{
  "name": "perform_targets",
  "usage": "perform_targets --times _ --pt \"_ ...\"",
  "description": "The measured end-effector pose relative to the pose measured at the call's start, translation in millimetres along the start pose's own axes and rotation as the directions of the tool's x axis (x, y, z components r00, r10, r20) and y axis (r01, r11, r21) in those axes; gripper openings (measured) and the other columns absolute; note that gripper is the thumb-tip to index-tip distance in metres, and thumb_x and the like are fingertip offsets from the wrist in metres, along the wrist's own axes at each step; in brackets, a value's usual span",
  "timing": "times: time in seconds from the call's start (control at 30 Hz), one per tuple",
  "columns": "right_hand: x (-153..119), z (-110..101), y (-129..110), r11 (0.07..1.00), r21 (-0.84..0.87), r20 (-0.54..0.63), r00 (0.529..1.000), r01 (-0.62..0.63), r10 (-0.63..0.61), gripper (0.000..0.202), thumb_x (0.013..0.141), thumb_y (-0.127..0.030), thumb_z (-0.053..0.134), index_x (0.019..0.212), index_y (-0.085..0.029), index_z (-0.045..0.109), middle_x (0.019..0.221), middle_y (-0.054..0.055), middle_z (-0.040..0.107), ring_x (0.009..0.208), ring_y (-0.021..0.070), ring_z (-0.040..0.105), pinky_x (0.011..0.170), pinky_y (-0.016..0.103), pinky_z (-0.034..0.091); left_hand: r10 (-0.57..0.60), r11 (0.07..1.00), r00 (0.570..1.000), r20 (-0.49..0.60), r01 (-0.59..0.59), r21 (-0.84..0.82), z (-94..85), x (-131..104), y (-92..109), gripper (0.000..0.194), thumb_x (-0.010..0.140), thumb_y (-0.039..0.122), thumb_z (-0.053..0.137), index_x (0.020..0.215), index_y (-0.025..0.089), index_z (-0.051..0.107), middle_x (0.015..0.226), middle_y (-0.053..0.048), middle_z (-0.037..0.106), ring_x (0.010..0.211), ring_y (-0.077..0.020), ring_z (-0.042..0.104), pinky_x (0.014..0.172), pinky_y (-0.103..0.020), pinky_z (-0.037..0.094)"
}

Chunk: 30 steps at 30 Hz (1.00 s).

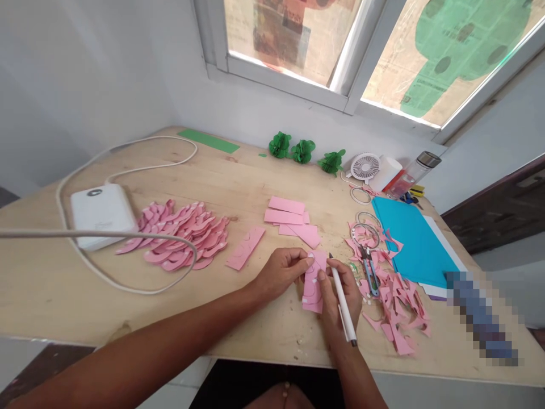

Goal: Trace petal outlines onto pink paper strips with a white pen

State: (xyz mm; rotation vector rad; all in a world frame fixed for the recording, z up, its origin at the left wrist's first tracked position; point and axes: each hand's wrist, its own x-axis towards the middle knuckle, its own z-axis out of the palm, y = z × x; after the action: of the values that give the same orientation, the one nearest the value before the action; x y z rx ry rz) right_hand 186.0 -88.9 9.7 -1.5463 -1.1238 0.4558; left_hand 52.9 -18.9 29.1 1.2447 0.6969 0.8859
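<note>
A strip of pink paper with curved outlines drawn on it is pinched at its top left by my left hand. My right hand presses its thumb on the same strip and also keeps a white pen between its fingers, dark tip upward. Small white bits show on the strip's face. Left of my hands lies another marked pink strip. Beyond them, several plain pink strips are loosely stacked. The fingertips behind the held strip are hidden.
Left stand a pile of cut pink pieces and a white power bank with a looping cable. Right are scissors, pink scraps and blue sheets. Green paper shapes, a small fan and a bottle line the back.
</note>
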Motion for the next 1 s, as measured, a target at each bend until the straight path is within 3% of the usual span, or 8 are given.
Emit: perform_targets --times 0.27,0.53,1.0 --pt "0.5 -3.4 -7.3 1.0 -0.003 0.03 0.999 -0.022 0.022 0.03 0.082 -0.04 0.064 0.102 -0.017 0.065 0.075 0.001 0.064 0.061 0.013 0.057 0.057 0.023 0.047 0.002 0.998 1.0 0.012 -0.002 0.064 -0.6 1.1 -4.3 0.04 0.079 0.05 0.062 0.06 0.016 0.055 0.049 0.004 0.051 0.044 -0.0068 0.045 0.044 -0.018 0.033" --pt "0.5 0.1 -2.3 0.985 0.142 0.036 0.995 -0.097 0.093 0.03 0.082 -0.041 0.065 0.101 -0.017 0.066 0.066 -0.003 0.056 0.055 0.0102 0.049 0.051 0.021 0.041 -0.051 0.998 0.997 0.055 0.049 0.036 0.7 2.2 -10.5 0.045 0.077 0.058 0.064 0.063 0.016 0.051 0.041 0.005 0.05 0.032 -0.0079 0.048 0.035 -0.018 0.023" --pt "2.3 -1.4 -5.7 0.995 0.085 -0.001 0.999 -0.045 0.045 0.03 0.081 -0.04 0.065 0.099 -0.017 0.066 0.072 0.0 0.06 0.06 0.0126 0.054 0.055 0.023 0.045 -0.117 0.992 0.992 0.054 0.12 -0.042 2.4 0.3 -7.3 0.044 0.077 0.055 0.067 0.066 0.016 0.051 0.045 0.004 0.056 0.039 -0.0118 0.058 0.036 -0.017 0.03"
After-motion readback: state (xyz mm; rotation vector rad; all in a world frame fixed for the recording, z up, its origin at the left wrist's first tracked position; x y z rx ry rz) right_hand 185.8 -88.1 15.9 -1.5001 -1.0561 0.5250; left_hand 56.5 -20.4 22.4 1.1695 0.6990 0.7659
